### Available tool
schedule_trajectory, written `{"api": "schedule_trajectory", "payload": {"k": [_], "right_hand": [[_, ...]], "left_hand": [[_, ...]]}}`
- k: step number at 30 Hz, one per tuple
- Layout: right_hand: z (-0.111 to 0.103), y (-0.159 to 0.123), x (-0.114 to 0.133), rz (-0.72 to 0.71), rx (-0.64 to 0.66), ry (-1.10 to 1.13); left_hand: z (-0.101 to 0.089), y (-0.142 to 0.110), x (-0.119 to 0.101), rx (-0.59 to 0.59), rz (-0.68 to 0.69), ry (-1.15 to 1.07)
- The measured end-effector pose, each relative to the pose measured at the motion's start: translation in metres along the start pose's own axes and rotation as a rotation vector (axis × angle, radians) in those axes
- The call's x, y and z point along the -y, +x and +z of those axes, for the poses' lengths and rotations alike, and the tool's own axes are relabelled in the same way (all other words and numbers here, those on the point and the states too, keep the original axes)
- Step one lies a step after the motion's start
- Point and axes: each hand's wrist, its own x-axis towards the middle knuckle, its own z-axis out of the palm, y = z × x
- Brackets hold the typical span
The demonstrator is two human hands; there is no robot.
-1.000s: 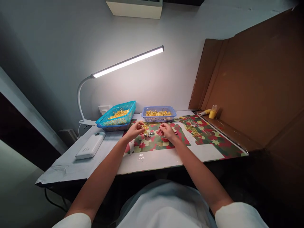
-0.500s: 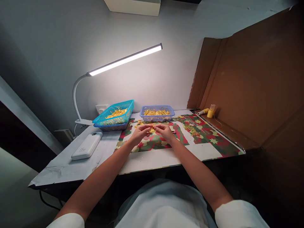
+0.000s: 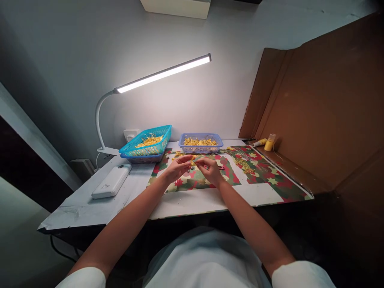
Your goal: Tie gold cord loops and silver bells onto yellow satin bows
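Note:
My left hand (image 3: pixel 177 168) and my right hand (image 3: pixel 211 170) meet above the patterned red-and-green sheet (image 3: pixel 258 172) on the table. Both pinch a small yellow piece (image 3: pixel 192 161) between their fingertips. Just beyond the hands stands a lilac basket (image 3: pixel 201 143) holding several yellow pieces. A turquoise basket (image 3: pixel 147 145) with more yellow pieces rests on a dark blue one to the left.
A white power bank (image 3: pixel 111 181) lies at the left of the table. A white bar lamp (image 3: pixel 163 74) arches over the baskets. Yellow thread spools (image 3: pixel 269 142) sit at the far right, beside a brown cardboard wall (image 3: pixel 324 104). More yellow bits (image 3: pixel 243 165) lie on the sheet.
My hands have come together from slightly apart and now pinch the yellow piece between them. The small metal beads seen on the sheet earlier are hidden behind the hands.

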Motion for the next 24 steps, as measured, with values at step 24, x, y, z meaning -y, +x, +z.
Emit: {"api": "schedule_trajectory", "payload": {"k": [24], "right_hand": [[-0.0025,-0.0004,0.0019,-0.063,0.016,-0.052]], "left_hand": [[-0.0017,-0.0023,-0.0024,0.047,-0.060,-0.029]]}}
